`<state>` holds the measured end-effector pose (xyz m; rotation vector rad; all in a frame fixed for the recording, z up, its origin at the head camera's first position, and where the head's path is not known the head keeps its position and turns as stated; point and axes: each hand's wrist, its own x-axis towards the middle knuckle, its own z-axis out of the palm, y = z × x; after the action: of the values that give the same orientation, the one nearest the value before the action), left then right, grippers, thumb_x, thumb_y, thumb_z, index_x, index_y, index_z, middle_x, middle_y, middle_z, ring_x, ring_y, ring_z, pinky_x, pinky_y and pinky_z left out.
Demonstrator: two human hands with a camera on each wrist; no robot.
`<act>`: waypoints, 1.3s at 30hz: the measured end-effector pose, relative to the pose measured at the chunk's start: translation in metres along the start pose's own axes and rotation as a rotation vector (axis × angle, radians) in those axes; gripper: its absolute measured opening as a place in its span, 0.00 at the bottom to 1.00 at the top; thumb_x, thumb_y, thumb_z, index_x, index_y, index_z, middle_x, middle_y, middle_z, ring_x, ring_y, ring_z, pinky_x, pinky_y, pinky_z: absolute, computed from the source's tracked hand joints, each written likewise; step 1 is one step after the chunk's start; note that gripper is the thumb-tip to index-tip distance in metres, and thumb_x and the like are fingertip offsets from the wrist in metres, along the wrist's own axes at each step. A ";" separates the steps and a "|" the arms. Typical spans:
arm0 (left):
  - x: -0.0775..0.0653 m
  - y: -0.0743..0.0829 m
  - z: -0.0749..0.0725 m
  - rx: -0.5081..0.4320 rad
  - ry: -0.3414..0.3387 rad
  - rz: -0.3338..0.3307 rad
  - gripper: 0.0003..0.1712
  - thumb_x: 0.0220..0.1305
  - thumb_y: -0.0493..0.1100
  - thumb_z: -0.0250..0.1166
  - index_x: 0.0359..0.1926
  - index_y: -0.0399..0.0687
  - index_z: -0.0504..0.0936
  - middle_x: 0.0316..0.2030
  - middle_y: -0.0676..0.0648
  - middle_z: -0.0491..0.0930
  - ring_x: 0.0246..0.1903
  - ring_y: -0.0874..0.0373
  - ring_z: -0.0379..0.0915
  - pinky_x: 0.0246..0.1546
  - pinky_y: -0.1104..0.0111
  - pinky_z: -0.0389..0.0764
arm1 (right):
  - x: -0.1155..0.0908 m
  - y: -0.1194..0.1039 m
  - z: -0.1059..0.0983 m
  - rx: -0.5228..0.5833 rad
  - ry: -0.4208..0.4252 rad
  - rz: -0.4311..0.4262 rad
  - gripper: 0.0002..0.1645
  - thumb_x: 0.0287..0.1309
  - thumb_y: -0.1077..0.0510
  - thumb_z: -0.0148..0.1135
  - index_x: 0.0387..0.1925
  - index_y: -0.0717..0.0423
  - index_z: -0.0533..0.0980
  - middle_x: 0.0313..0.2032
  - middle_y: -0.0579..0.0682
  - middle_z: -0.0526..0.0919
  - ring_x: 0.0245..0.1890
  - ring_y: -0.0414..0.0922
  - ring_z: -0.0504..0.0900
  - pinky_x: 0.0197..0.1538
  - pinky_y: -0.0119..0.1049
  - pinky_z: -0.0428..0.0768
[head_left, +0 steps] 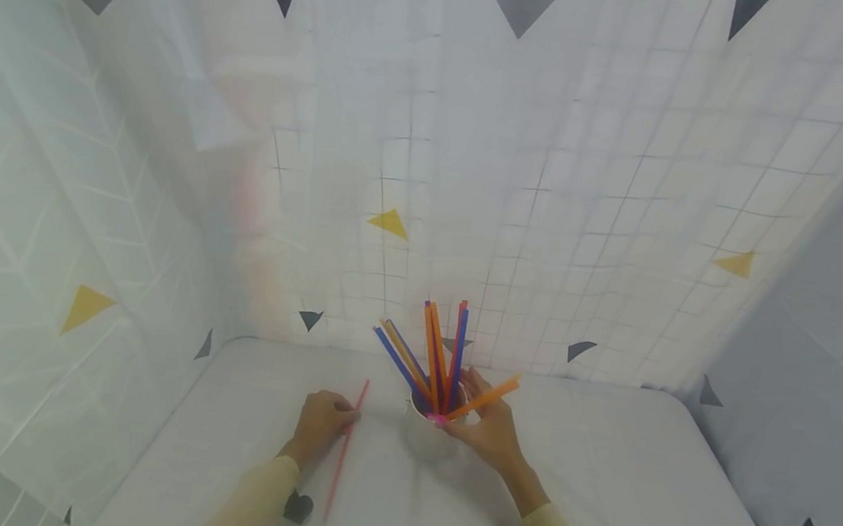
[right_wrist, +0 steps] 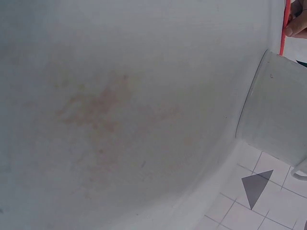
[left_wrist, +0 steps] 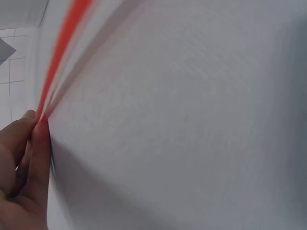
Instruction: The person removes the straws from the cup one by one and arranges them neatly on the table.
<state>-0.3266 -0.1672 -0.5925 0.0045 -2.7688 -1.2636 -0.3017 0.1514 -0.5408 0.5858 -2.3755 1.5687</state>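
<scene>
A white mug (head_left: pixel 431 439) stands on the table, holding several long straws (head_left: pixel 437 356) in blue, orange and red. My right hand (head_left: pixel 491 428) grips it at the rim, thumb at the front and fingers toward the far side. One orange straw (head_left: pixel 488 397) leans out to the right across that hand. To the left of the mug, my left hand (head_left: pixel 322 423) pinches a red straw (head_left: pixel 338 473) between thumb and fingertips; the left wrist view shows this pinch close up. The right wrist view shows the mug's side (right_wrist: pixel 276 108) and part of its handle (right_wrist: pixel 299 173), but not the right hand.
A white cloth covers the table (head_left: pixel 599 471). Behind it hangs a pale curtain (head_left: pixel 478 134) with grid lines and triangles, and more curtain (head_left: pixel 45 180) hangs at the left. Dark wrist devices (head_left: pixel 298 507) sit at both sleeves.
</scene>
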 end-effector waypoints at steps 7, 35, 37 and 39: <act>-0.001 0.001 -0.002 0.011 0.002 -0.002 0.06 0.53 0.43 0.73 0.26 0.48 0.85 0.20 0.54 0.79 0.22 0.60 0.75 0.27 0.68 0.79 | 0.000 0.000 0.000 0.016 0.005 -0.031 0.60 0.41 0.49 0.81 0.73 0.53 0.58 0.66 0.51 0.70 0.65 0.49 0.71 0.63 0.44 0.70; 0.026 0.086 -0.043 -0.288 0.061 0.264 0.12 0.61 0.52 0.70 0.44 0.56 0.86 0.41 0.58 0.85 0.45 0.61 0.81 0.49 0.62 0.82 | 0.000 0.004 0.001 -0.031 -0.006 -0.023 0.61 0.42 0.44 0.79 0.74 0.51 0.56 0.67 0.50 0.70 0.65 0.48 0.71 0.62 0.45 0.71; 0.024 0.090 -0.040 -0.318 0.045 0.267 0.14 0.61 0.55 0.69 0.46 0.58 0.86 0.43 0.59 0.85 0.46 0.60 0.81 0.50 0.60 0.82 | 0.000 0.005 0.000 -0.034 -0.008 -0.033 0.61 0.43 0.44 0.79 0.74 0.52 0.56 0.66 0.51 0.70 0.64 0.49 0.71 0.62 0.44 0.72; 0.023 0.093 -0.036 -0.333 0.034 0.260 0.15 0.60 0.57 0.69 0.46 0.60 0.86 0.43 0.59 0.85 0.47 0.60 0.80 0.51 0.58 0.81 | 0.001 0.005 0.000 -0.038 -0.011 -0.043 0.61 0.43 0.44 0.79 0.74 0.52 0.56 0.66 0.52 0.70 0.64 0.49 0.71 0.61 0.45 0.72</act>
<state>-0.3426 -0.1343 -0.4971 -0.3417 -2.3974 -1.6083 -0.3046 0.1529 -0.5446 0.6346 -2.3786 1.5030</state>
